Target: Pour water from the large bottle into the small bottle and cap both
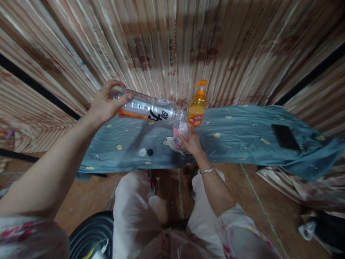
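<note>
My left hand [109,102] grips the base end of a large clear plastic bottle [145,106] with an orange and black label. That bottle is tipped nearly level, its neck pointing right, over the mouth of a small clear bottle [180,131] with pink marks. Around the small bottle my right hand [192,140] is closed, holding it upright on the table. A crumpled whitish cloth or tissue [179,147] lies under and around its base. Whether liquid is flowing between the two mouths I cannot make out. Just behind my right hand stands an orange pump bottle [197,108].
A teal patterned cloth [231,144] covers the narrow table. On it lie a white cap [142,152], a black cap [150,152] and, at the right, a black phone [285,137]. A pleated curtain [161,46] hangs behind. A dark ribbed round object [90,230] is on the floor.
</note>
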Demonstrator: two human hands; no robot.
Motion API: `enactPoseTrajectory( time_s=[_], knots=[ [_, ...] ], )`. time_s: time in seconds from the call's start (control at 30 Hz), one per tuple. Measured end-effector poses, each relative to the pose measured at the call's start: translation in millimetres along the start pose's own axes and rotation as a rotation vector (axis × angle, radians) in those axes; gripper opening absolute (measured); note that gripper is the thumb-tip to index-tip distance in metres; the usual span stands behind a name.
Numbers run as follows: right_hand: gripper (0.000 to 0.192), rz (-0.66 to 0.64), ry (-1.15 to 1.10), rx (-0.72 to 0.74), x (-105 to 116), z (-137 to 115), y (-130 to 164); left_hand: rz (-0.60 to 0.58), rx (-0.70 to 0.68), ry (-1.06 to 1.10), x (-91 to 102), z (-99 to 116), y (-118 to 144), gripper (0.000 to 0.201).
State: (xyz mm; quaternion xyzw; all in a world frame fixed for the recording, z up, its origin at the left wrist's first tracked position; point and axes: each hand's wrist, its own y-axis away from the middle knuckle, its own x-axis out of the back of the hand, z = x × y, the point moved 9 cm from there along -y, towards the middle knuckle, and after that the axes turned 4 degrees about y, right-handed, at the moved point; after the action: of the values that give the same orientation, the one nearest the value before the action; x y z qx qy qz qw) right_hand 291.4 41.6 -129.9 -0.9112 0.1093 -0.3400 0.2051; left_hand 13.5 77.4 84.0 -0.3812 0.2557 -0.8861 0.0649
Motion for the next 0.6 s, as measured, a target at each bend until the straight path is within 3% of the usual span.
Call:
enactPoseTrajectory(
  time_s=[0.6],
  knots=[
    [0.066,-0.025,-0.008,-0.023,-0.3,-1.3,0.8,-0.003,0.011,0.004,-0.4,0.0,-1.1,0.101]
  ],
)
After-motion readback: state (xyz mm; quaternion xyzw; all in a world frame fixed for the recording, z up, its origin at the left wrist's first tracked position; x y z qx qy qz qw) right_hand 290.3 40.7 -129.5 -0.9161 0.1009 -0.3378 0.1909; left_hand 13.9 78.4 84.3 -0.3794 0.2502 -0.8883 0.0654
